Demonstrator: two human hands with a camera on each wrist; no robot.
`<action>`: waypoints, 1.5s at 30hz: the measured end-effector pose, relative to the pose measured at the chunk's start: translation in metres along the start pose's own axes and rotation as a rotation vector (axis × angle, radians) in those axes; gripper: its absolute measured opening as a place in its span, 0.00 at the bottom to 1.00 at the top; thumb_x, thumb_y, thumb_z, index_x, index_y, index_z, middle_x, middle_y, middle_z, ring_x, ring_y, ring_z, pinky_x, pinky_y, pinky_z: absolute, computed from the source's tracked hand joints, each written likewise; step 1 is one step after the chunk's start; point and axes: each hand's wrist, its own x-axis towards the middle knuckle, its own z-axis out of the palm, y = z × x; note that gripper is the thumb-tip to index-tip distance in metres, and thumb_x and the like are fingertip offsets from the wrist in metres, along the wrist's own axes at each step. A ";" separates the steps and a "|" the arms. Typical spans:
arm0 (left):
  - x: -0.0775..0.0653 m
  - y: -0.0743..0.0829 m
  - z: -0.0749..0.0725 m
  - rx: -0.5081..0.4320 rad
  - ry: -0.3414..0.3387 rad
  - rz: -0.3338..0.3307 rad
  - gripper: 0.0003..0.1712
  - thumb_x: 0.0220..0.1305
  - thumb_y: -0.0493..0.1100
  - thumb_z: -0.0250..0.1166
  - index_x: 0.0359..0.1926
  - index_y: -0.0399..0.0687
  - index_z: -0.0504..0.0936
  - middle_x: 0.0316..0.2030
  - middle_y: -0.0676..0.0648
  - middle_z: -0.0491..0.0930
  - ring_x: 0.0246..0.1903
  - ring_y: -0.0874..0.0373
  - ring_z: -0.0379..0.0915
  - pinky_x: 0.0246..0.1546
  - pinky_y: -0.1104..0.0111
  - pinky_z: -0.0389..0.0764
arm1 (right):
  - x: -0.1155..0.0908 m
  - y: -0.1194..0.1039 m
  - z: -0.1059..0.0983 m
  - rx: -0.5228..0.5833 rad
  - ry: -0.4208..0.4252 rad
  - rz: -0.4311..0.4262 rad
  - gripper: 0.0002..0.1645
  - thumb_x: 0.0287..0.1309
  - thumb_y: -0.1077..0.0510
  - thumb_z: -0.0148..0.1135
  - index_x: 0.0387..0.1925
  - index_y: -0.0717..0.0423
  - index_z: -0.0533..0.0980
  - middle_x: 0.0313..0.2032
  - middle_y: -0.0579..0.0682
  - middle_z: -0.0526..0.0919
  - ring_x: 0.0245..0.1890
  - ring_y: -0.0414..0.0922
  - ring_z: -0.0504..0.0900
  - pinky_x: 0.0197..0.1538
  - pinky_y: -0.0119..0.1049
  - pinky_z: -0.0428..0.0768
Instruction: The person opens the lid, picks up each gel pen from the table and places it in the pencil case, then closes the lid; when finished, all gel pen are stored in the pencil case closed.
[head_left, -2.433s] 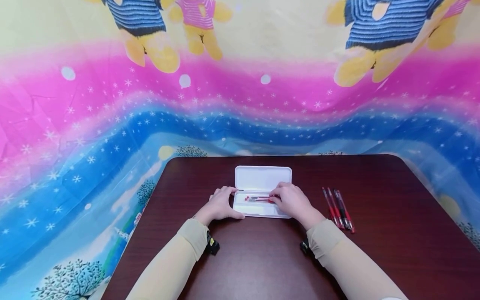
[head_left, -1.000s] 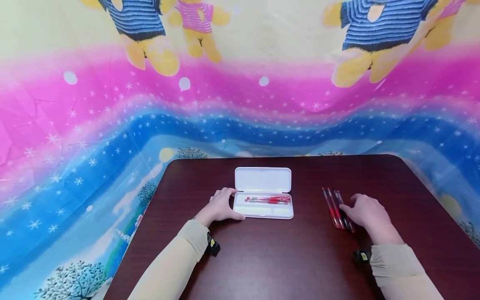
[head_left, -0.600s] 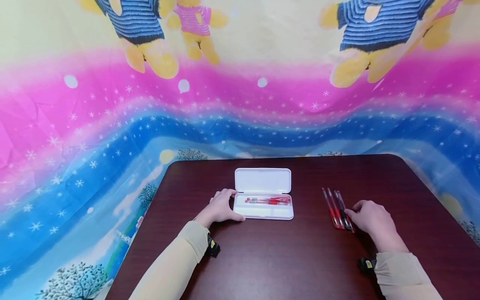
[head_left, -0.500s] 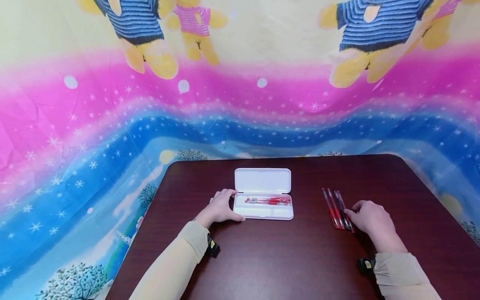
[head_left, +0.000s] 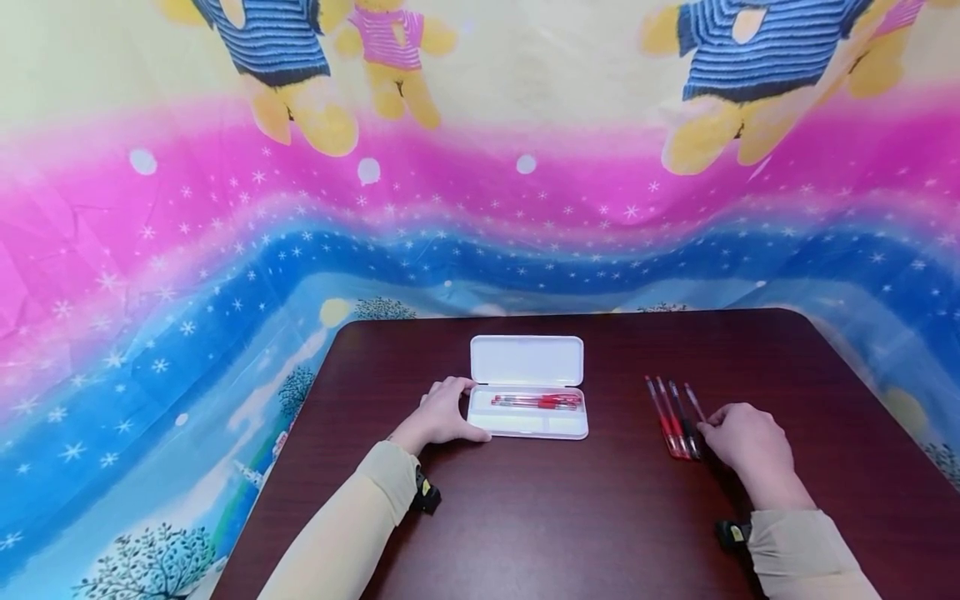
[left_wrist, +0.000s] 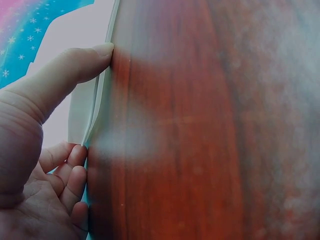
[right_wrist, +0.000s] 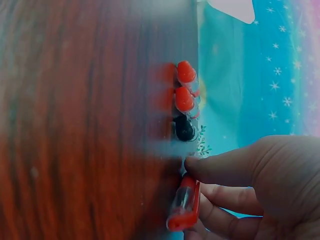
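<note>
A white pencil case (head_left: 527, 360) lies with its lid up on the table. Several red pens (head_left: 536, 402) rest in its upper compartment. My left hand (head_left: 441, 411) holds the case by its left end, thumb (left_wrist: 95, 57) on the near edge and fingertips at the far corner. At the right, my right hand (head_left: 752, 444) pinches a red pen (right_wrist: 184, 205) between thumb and fingers, a gap away from its neighbours. Beside it lie two red pens (right_wrist: 185, 99) and a black pen (right_wrist: 185, 128), roughly side by side.
The dark brown table (head_left: 555, 517) has rounded far corners. Behind it hangs a printed cloth (head_left: 480, 208) with bears and snowflakes. Black wrist cameras (head_left: 731, 535) sit at both cuffs.
My right hand has left the case, travelled right to the loose pens, and drawn one red pen sideways from the black one. My left hand has stayed on the case.
</note>
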 end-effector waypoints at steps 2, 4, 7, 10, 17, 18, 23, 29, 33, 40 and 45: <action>0.001 0.000 0.001 0.000 -0.002 -0.002 0.61 0.43 0.66 0.89 0.76 0.50 0.74 0.66 0.46 0.79 0.67 0.45 0.69 0.72 0.44 0.71 | 0.001 0.002 0.000 -0.009 0.019 -0.009 0.20 0.71 0.51 0.67 0.44 0.67 0.89 0.42 0.69 0.90 0.34 0.60 0.85 0.37 0.57 0.84; 0.001 0.000 0.002 -0.002 -0.005 -0.002 0.62 0.43 0.66 0.89 0.76 0.50 0.74 0.66 0.46 0.79 0.68 0.45 0.69 0.72 0.44 0.71 | 0.002 0.004 0.000 -0.005 0.042 -0.015 0.20 0.72 0.51 0.66 0.44 0.67 0.88 0.42 0.69 0.90 0.34 0.60 0.85 0.38 0.58 0.84; 0.001 0.000 0.002 -0.007 -0.008 -0.003 0.61 0.43 0.66 0.89 0.76 0.50 0.74 0.67 0.46 0.79 0.68 0.45 0.69 0.73 0.44 0.70 | 0.002 0.002 -0.002 0.014 0.100 -0.035 0.19 0.72 0.53 0.65 0.46 0.68 0.88 0.41 0.68 0.90 0.32 0.58 0.85 0.36 0.56 0.83; 0.000 0.001 0.001 -0.012 -0.012 -0.007 0.61 0.44 0.66 0.89 0.76 0.50 0.74 0.67 0.46 0.79 0.68 0.45 0.69 0.73 0.44 0.70 | 0.001 -0.007 -0.003 0.038 0.182 -0.086 0.20 0.73 0.53 0.66 0.48 0.68 0.87 0.41 0.68 0.90 0.32 0.57 0.84 0.34 0.54 0.83; 0.001 -0.001 0.001 -0.016 -0.014 -0.011 0.62 0.44 0.67 0.89 0.76 0.50 0.74 0.67 0.46 0.78 0.69 0.45 0.68 0.72 0.45 0.71 | 0.002 -0.051 0.005 0.049 0.308 -0.320 0.16 0.71 0.54 0.71 0.50 0.62 0.89 0.47 0.69 0.88 0.39 0.62 0.84 0.42 0.62 0.83; 0.001 -0.001 0.001 -0.020 -0.016 -0.013 0.62 0.44 0.67 0.89 0.77 0.50 0.74 0.67 0.46 0.78 0.69 0.45 0.68 0.72 0.45 0.71 | 0.003 -0.058 0.007 0.053 0.313 -0.355 0.15 0.71 0.54 0.72 0.49 0.61 0.90 0.47 0.67 0.88 0.39 0.60 0.84 0.42 0.62 0.83; 0.002 -0.002 0.002 -0.009 -0.014 -0.013 0.62 0.44 0.67 0.89 0.76 0.51 0.74 0.67 0.46 0.78 0.68 0.46 0.69 0.72 0.45 0.71 | 0.009 -0.089 0.022 0.056 0.315 -0.490 0.11 0.68 0.57 0.76 0.48 0.57 0.91 0.42 0.58 0.89 0.37 0.54 0.84 0.45 0.58 0.85; 0.002 -0.002 0.000 0.000 -0.005 -0.006 0.61 0.44 0.67 0.89 0.76 0.50 0.74 0.67 0.45 0.79 0.68 0.45 0.69 0.73 0.44 0.70 | 0.014 -0.131 0.042 0.033 0.249 -0.595 0.10 0.68 0.56 0.76 0.48 0.52 0.92 0.42 0.52 0.89 0.42 0.52 0.86 0.50 0.56 0.86; 0.003 -0.002 -0.001 0.001 -0.002 -0.008 0.61 0.44 0.67 0.88 0.76 0.50 0.74 0.66 0.46 0.79 0.68 0.45 0.68 0.72 0.44 0.70 | 0.017 -0.157 0.057 -0.010 0.206 -0.671 0.09 0.68 0.55 0.77 0.47 0.52 0.93 0.41 0.51 0.89 0.43 0.50 0.84 0.52 0.52 0.86; 0.003 -0.002 -0.001 -0.003 -0.006 -0.003 0.61 0.44 0.67 0.88 0.76 0.50 0.74 0.66 0.46 0.79 0.68 0.44 0.69 0.72 0.43 0.70 | 0.023 -0.185 0.078 -0.057 0.133 -0.715 0.09 0.68 0.53 0.77 0.47 0.49 0.93 0.41 0.48 0.89 0.41 0.46 0.84 0.53 0.48 0.86; 0.004 -0.003 0.000 0.001 -0.006 0.004 0.61 0.44 0.67 0.88 0.76 0.50 0.74 0.66 0.45 0.79 0.68 0.44 0.69 0.73 0.44 0.70 | 0.027 -0.194 0.086 -0.060 0.105 -0.702 0.10 0.67 0.53 0.78 0.48 0.48 0.94 0.40 0.48 0.90 0.40 0.46 0.84 0.52 0.47 0.86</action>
